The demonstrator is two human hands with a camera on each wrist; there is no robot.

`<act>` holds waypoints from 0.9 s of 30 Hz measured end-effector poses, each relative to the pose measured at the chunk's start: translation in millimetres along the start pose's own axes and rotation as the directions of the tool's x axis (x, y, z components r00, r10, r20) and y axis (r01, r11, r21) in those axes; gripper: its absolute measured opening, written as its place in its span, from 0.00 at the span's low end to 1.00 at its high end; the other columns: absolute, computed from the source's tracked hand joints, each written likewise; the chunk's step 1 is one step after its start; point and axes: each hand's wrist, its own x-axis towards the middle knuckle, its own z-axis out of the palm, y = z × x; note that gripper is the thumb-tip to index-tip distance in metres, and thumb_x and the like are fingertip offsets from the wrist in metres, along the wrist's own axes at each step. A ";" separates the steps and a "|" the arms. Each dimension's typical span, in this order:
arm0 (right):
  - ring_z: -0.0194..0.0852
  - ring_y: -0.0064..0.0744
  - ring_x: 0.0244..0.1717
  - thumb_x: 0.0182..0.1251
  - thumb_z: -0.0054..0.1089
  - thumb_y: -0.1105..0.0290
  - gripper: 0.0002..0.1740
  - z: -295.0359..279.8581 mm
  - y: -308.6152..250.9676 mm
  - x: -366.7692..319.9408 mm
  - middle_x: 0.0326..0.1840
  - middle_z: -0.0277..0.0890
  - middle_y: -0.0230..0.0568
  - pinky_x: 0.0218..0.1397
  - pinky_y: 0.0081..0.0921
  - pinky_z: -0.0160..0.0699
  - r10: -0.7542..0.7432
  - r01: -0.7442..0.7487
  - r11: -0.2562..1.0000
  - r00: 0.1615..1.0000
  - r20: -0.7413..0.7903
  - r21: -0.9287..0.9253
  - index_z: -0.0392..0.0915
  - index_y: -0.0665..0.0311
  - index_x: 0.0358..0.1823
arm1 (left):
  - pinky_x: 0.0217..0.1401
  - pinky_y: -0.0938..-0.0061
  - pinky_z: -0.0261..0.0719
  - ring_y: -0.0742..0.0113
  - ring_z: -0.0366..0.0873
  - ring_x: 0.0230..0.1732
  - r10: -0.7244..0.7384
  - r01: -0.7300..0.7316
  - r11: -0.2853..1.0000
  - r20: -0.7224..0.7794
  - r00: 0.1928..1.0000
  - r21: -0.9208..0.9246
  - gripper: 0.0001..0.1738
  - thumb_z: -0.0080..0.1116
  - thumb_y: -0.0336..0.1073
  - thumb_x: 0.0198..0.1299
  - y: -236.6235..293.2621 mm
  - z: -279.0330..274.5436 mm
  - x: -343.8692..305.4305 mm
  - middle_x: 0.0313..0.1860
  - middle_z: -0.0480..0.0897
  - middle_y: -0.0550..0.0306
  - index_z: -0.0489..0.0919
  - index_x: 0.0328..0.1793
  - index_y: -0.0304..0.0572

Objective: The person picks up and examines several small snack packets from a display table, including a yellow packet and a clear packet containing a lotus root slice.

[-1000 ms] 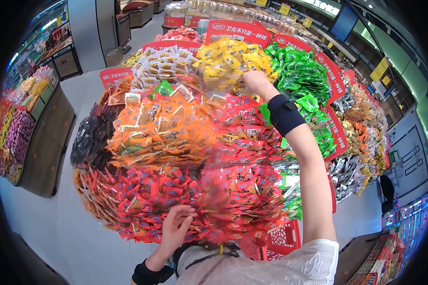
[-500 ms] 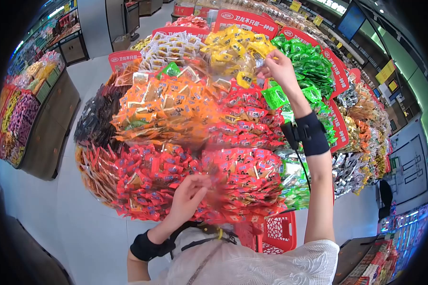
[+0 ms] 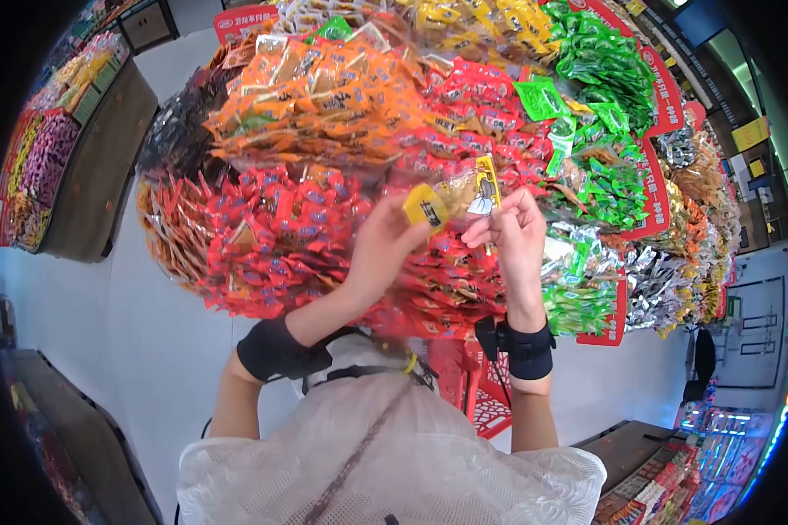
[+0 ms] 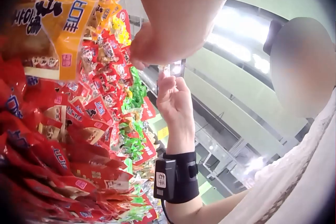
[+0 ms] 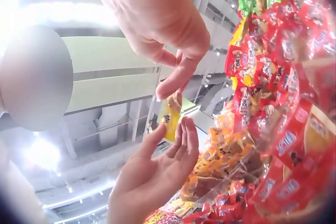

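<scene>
A small packet [image 3: 464, 194], clear with yellow ends, is held between both hands above the red packets [image 3: 306, 227] in the head view. The left hand [image 3: 382, 247] pinches its left yellow end between thumb and fingers. At its right edge, the right hand [image 3: 515, 236] pinches the printed end with its fingertips. The right wrist view shows the packet [image 5: 171, 118] between the right hand [image 5: 168, 29] above and the left hand [image 5: 157, 174] below. In the left wrist view the left hand [image 4: 181, 19] largely hides the packet, with the right hand [image 4: 177, 103] beyond it.
Orange packets [image 3: 324, 92] lie behind the red ones, yellow packets [image 3: 481, 24] at the back and green packets [image 3: 595, 66] at the back right. A red basket [image 3: 486, 394] is below the heap's front edge. Another display stand [image 3: 96, 166] is at the left.
The right hand has come back from the yellow packets toward the body, bringing a packet. The left hand has risen to meet it and now grips the other end. The head view has tilted down.
</scene>
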 end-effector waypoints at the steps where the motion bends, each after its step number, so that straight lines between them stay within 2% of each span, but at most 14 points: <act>1: 0.78 0.39 0.20 0.59 0.37 0.81 0.03 -2.8 5.0 -6.4 0.20 0.71 0.46 0.22 0.26 0.81 0.005 -0.005 1.000 0.999 0.034 -0.001 0.59 0.66 0.29 | 0.47 0.79 0.73 0.75 0.73 0.45 -0.016 0.015 0.999 -0.028 0.999 -0.051 0.15 0.53 0.26 0.57 -0.2 0.8 -0.1 0.43 0.75 0.58 0.67 0.50 0.35; 4: 0.78 0.39 0.22 0.61 0.39 0.80 0.04 -1.8 22.3 -18.8 0.21 0.74 0.50 0.23 0.25 0.81 -0.031 0.030 0.999 0.999 0.026 0.046 0.57 0.66 0.29 | 0.45 0.81 0.74 0.77 0.74 0.40 -0.038 0.029 0.993 -0.081 0.996 -0.112 0.09 0.53 0.28 0.58 -5.5 -3.6 7.1 0.38 0.77 0.60 0.72 0.44 0.35; 5: 0.79 0.38 0.26 0.63 0.41 0.78 0.03 -5.8 28.0 -20.6 0.26 0.75 0.51 0.26 0.26 0.81 -0.031 0.025 0.997 0.996 0.081 0.070 0.59 0.67 0.30 | 0.44 0.81 0.74 0.78 0.74 0.39 -0.041 0.030 0.992 -0.095 0.995 -0.120 0.07 0.53 0.28 0.58 -7.2 -4.7 9.7 0.37 0.78 0.61 0.73 0.42 0.35; 7: 0.79 0.37 0.28 0.63 0.41 0.77 0.01 -2.7 31.8 -23.5 0.30 0.75 0.52 0.28 0.27 0.81 0.027 -0.035 0.993 0.997 0.070 0.110 0.61 0.68 0.34 | 0.43 0.81 0.74 0.79 0.75 0.37 -0.034 0.022 0.992 -0.093 0.995 -0.121 0.06 0.54 0.29 0.58 -5.5 -4.2 12.7 0.35 0.78 0.61 0.74 0.40 0.35; 8: 0.78 0.37 0.29 0.64 0.41 0.77 0.02 -1.6 33.0 -25.5 0.32 0.76 0.52 0.29 0.27 0.81 0.059 -0.067 0.989 0.996 0.063 0.130 0.62 0.68 0.36 | 0.43 0.82 0.74 0.79 0.75 0.36 -0.033 0.022 0.992 -0.092 0.995 -0.121 0.06 0.54 0.30 0.58 -3.9 -3.8 13.4 0.34 0.78 0.62 0.75 0.39 0.35; 9: 0.78 0.34 0.31 0.64 0.43 0.75 0.08 -4.5 36.8 -26.3 0.37 0.76 0.50 0.31 0.26 0.81 0.077 -0.087 0.990 0.993 0.088 0.114 0.65 0.70 0.42 | 0.41 0.83 0.74 0.79 0.75 0.35 -0.027 0.020 0.995 -0.076 0.997 -0.099 0.07 0.54 0.31 0.58 -3.4 -5.2 14.1 0.35 0.79 0.60 0.75 0.39 0.35; 12: 0.78 0.30 0.30 0.64 0.46 0.73 0.10 -2.4 40.0 -27.9 0.37 0.77 0.47 0.31 0.23 0.80 0.146 -0.152 0.986 0.984 0.099 0.065 0.68 0.70 0.44 | 0.41 0.84 0.74 0.80 0.75 0.35 -0.040 0.039 0.999 -0.075 0.996 -0.013 0.07 0.54 0.32 0.58 1.1 -4.7 13.4 0.34 0.80 0.60 0.75 0.39 0.35; 13: 0.77 0.26 0.29 0.64 0.48 0.72 0.10 -0.6 40.4 -29.4 0.37 0.78 0.45 0.30 0.19 0.79 0.142 -0.144 0.989 0.986 0.089 0.022 0.70 0.70 0.43 | 0.41 0.84 0.74 0.80 0.75 0.35 -0.038 0.039 0.999 -0.068 0.997 0.014 0.08 0.54 0.32 0.58 2.5 -5.4 13.7 0.34 0.80 0.59 0.76 0.39 0.35; 16: 0.77 0.24 0.29 0.64 0.48 0.72 0.10 -0.6 44.9 -33.0 0.36 0.78 0.45 0.29 0.16 0.77 0.110 -0.107 0.994 0.988 0.112 -0.032 0.70 0.71 0.43 | 0.40 0.84 0.73 0.80 0.75 0.35 -0.052 0.053 0.999 -0.049 0.997 0.006 0.08 0.54 0.33 0.58 -3.8 -12.2 18.5 0.34 0.80 0.59 0.76 0.39 0.35; 20: 0.78 0.29 0.27 0.62 0.50 0.74 0.10 -2.0 47.5 -35.4 0.34 0.78 0.49 0.28 0.18 0.77 0.140 -0.139 0.990 0.981 0.134 -0.019 0.72 0.72 0.42 | 0.38 0.83 0.73 0.81 0.74 0.34 -0.150 0.148 0.988 -0.047 0.988 -0.042 0.08 0.53 0.32 0.59 -4.1 -14.4 21.0 0.32 0.79 0.61 0.76 0.39 0.35; 23: 0.78 0.27 0.29 0.61 0.50 0.75 0.10 -1.0 50.1 -36.5 0.34 0.78 0.46 0.30 0.17 0.76 0.119 -0.121 0.993 0.984 0.130 0.010 0.71 0.71 0.43 | 0.38 0.84 0.72 0.82 0.73 0.34 -0.028 0.028 0.999 0.014 1.000 0.043 0.08 0.52 0.32 0.59 -0.4 -16.3 23.2 0.33 0.79 0.62 0.76 0.40 0.34; 25: 0.76 0.22 0.30 0.61 0.51 0.77 0.10 -9.3 52.2 -36.1 0.36 0.78 0.42 0.33 0.15 0.75 0.107 -0.107 0.994 0.988 0.109 -0.008 0.70 0.71 0.44 | 0.37 0.84 0.72 0.82 0.72 0.34 0.097 -0.107 0.977 0.063 0.993 0.182 0.09 0.52 0.32 0.60 5.9 -20.9 30.5 0.33 0.78 0.63 0.75 0.41 0.34; 26: 0.76 0.22 0.31 0.61 0.51 0.77 0.10 -10.6 49.8 -34.7 0.37 0.77 0.41 0.34 0.14 0.75 0.055 -0.054 0.998 0.996 0.075 -0.013 0.70 0.71 0.44 | 0.36 0.84 0.71 0.83 0.72 0.34 0.154 -0.173 0.953 0.095 0.984 0.249 0.09 0.52 0.33 0.60 11.6 -21.5 32.7 0.33 0.78 0.63 0.75 0.41 0.34; 27: 0.75 0.21 0.32 0.60 0.51 0.78 0.11 -10.2 43.9 -30.7 0.37 0.77 0.40 0.34 0.14 0.74 0.002 -0.001 1.000 0.999 0.042 -0.019 0.70 0.70 0.44 | 0.33 0.83 0.71 0.82 0.71 0.33 0.139 -0.159 0.961 0.104 0.985 0.228 0.08 0.52 0.32 0.59 20.0 -18.1 33.5 0.32 0.77 0.64 0.75 0.41 0.34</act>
